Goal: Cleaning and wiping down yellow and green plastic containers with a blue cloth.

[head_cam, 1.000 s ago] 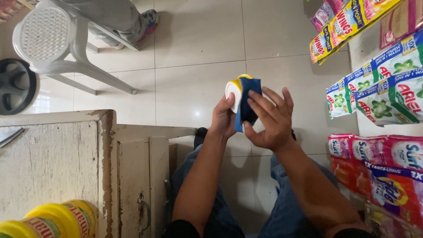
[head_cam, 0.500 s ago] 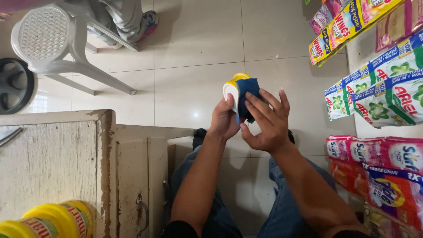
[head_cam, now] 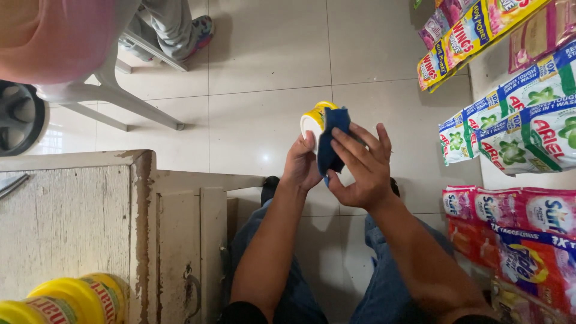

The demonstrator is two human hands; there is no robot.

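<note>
Holding a small round yellow tub with a white lid above the pale tiled floor, the person's left hand was wrapped around the tub's near side, fingers closed on it and the thumb lying up along the white lid. The right hand pressed a folded dark blue cloth against the tub's right side, its fingers spread flat over the cloth and its thumb tucked beneath, so the cloth was pinched between palm and tub. The tub sat between the two hands, just above the fingertips, with its lid facing left and toward the camera; most of its body was hidden behind the cloth. Both forearms rose from the person's lap, where blue denim trousers showed.

A worn, cream-painted wooden counter stood to the left, well apart from the hands, with yellow plastic bottles at its near corner. Hanging strips of bright detergent sachets lined the right edge. A white plastic chair stood at the upper left, with another person's grey-trousered leg and shoe beside it.
</note>
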